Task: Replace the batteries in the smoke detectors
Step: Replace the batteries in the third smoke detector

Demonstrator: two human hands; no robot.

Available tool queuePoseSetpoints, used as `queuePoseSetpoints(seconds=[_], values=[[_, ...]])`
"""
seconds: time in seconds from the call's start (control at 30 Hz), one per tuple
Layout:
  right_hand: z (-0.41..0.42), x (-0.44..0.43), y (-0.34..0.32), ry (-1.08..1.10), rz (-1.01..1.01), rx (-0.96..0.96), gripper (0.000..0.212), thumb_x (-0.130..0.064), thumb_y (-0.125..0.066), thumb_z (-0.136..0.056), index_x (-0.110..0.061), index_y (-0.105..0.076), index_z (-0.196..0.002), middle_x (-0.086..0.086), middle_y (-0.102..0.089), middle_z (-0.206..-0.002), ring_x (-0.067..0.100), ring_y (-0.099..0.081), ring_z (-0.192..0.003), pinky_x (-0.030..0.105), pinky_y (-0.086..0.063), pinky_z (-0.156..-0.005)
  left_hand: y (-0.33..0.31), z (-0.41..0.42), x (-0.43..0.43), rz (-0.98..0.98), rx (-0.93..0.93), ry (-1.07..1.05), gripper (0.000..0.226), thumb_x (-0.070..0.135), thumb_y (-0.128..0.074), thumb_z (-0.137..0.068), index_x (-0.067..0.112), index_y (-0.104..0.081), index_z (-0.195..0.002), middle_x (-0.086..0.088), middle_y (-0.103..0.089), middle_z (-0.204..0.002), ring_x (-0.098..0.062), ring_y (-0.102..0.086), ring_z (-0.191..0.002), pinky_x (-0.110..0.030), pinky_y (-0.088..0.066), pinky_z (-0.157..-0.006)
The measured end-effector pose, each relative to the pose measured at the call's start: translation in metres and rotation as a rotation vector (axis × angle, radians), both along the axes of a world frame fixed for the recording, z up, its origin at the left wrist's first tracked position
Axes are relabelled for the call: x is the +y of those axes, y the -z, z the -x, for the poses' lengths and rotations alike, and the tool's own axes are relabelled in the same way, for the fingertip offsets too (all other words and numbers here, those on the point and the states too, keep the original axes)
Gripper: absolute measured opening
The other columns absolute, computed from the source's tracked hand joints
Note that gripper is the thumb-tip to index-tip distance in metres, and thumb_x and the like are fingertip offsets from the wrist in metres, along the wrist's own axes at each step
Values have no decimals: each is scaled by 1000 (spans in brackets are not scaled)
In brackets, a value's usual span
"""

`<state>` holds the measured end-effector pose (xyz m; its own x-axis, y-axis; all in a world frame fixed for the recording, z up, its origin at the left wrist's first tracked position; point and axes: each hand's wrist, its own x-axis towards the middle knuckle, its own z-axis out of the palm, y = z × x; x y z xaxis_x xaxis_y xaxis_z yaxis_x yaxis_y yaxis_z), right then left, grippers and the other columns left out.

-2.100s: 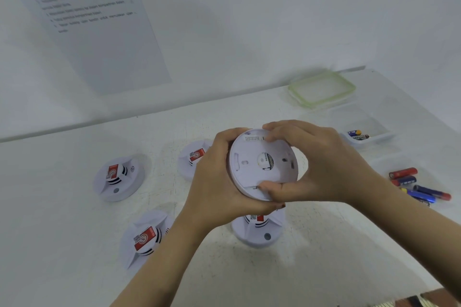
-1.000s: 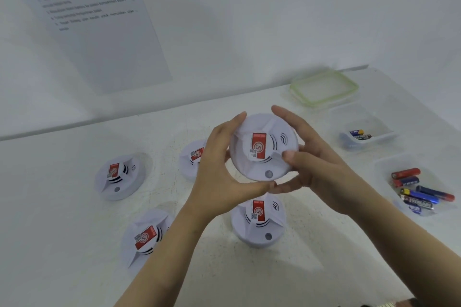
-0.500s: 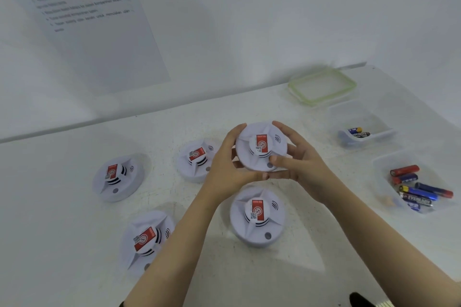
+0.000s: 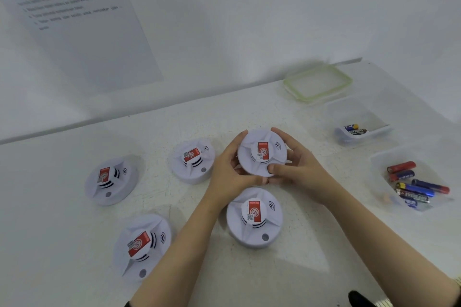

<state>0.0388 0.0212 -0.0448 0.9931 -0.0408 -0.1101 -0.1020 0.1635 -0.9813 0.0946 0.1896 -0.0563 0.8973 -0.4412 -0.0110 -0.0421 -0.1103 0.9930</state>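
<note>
On the white table (image 4: 311, 244) are five smoke detectors, all with the red label up. Nearest are two: the near-left detector (image 4: 142, 247) and the near-centre detector (image 4: 254, 217). Just behind the second one, the left hand (image 4: 229, 174) and the right hand (image 4: 299, 172) grip the held detector (image 4: 262, 153) between them, fingers curled round its rim and the right thumb pressing on its front edge. I cannot tell if it touches the table. To the left lie the middle detector (image 4: 193, 161) and the far-left detector (image 4: 109, 179). At the right, the near tray (image 4: 376, 159) holds about six loose batteries (image 4: 421, 190). The far tray (image 4: 379, 129) holds two more cells (image 4: 354, 129). Farthest is one green-rimmed lid (image 4: 318, 83).
</note>
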Motion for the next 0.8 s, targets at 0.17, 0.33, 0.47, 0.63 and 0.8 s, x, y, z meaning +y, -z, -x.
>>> queuePoseSetpoints(seconds=[0.17, 0.33, 0.47, 0.63, 0.8], values=[[0, -1, 4, -4, -34, 2, 75, 11, -63, -80, -31, -40, -137, 7, -60, -125, 21, -65, -104, 35, -57, -72, 3, -1, 0, 3, 8, 5, 95, -7, -85, -60, 21, -41, -140, 5, -62, -127, -9, -62, -115, -32, -55, -90], [0, -2, 6, -10, -76, 15, 73, 12, -63, -80, -33, -43, -134, 10, -60, -124, 23, -66, -103, 34, -58, -69, 3, 0, -1, 11, 11, 19, 96, -5, -86, -61, 18, -41, -142, 2, -62, -128, -11, -62, -115, -34, -56, -90], [1, -2, 5, -14, -66, 8, 73, 11, -63, -80, -34, -43, -133, 8, -60, -124, 22, -66, -103, 34, -58, -70, 3, 0, -1, 20, 14, 22, 96, -3, -85, -58, 21, -42, -140, 3, -62, -126, -10, -62, -114, -33, -56, -88], [1, -2, 6, -14, -54, 4, 73, 12, -62, -80, -32, -42, -135, 7, -60, -125, 20, -65, -105, 35, -58, -71, 2, 0, 0, 22, 15, 27, 95, -1, -84, -56, 22, -42, -138, 4, -62, -126, -10, -62, -114, -31, -56, -87], [1, -2, 6, -13, -39, 10, 75, 11, -63, -80, -30, -40, -138, 8, -59, -126, 21, -64, -106, 35, -58, -71, 3, -1, 0, 32, 34, 31, 95, -6, -85, -56, 24, -43, -136, 2, -62, -126, -10, -62, -114, -31, -56, -87]])
